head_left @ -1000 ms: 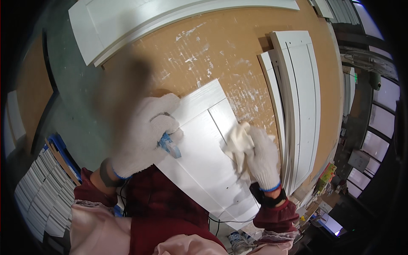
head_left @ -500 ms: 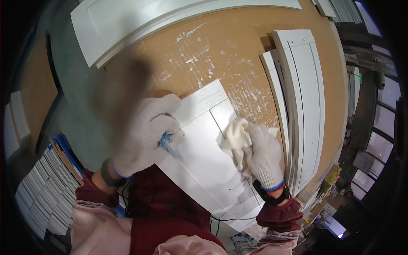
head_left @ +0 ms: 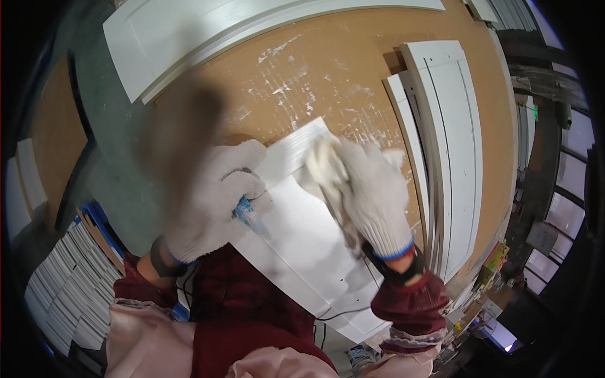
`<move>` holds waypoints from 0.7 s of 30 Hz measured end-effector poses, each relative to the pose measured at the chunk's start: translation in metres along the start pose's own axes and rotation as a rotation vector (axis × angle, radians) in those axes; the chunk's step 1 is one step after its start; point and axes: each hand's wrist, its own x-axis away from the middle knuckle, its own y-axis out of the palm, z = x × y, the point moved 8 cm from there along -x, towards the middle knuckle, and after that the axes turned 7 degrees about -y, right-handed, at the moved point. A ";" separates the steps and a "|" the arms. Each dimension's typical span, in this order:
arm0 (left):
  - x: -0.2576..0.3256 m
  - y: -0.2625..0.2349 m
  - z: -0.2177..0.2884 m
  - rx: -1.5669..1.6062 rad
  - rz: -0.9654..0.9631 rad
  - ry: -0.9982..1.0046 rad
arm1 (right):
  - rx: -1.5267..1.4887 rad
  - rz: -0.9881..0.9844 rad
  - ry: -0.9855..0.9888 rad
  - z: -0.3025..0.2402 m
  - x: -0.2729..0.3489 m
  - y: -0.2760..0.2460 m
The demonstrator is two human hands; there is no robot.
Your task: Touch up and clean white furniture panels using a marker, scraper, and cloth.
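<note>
Closed round one small blue thing (head_left: 247, 215) (too blurred to name), the gloved left hand (head_left: 224, 192) sits at the left edge of one white panel (head_left: 290, 230), sheeny, faintly grained and grooved, aslant over one brown table (head_left: 353, 113). One cream cloth (head_left: 328, 165) is bunched in the gloved right hand (head_left: 376, 192), left of at least two narrow white boards (head_left: 450, 145).

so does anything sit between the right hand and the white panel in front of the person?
Yes: a cream cloth, bunched at the fingers of the gloved right hand, over the far part of the white panel. Nothing else visible.
</note>
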 end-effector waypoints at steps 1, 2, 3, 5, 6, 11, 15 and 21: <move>0.001 -0.001 -0.002 0.003 0.004 -0.003 | -0.053 -0.059 0.047 0.006 0.017 0.005; 0.002 -0.001 -0.001 -0.008 0.047 0.009 | -0.051 -0.073 0.041 0.008 0.031 0.006; 0.004 -0.002 -0.001 -0.013 0.069 0.010 | -0.021 -0.092 0.052 0.012 0.042 0.007; 0.008 0.002 -0.007 -0.046 0.018 -0.039 | 0.016 -0.115 0.076 0.011 0.040 0.003; 0.010 0.008 -0.010 -0.084 -0.055 -0.091 | 0.002 -0.103 0.051 0.010 0.029 0.001; 0.002 0.005 -0.003 -0.007 -0.033 -0.070 | -0.054 0.074 -0.055 -0.008 -0.047 -0.001; 0.013 0.003 -0.016 -0.094 -0.021 -0.061 | -0.112 0.008 0.003 0.003 -0.011 0.006; 0.010 0.001 -0.009 -0.076 -0.010 -0.038 | -0.140 -0.135 0.138 0.023 0.051 0.012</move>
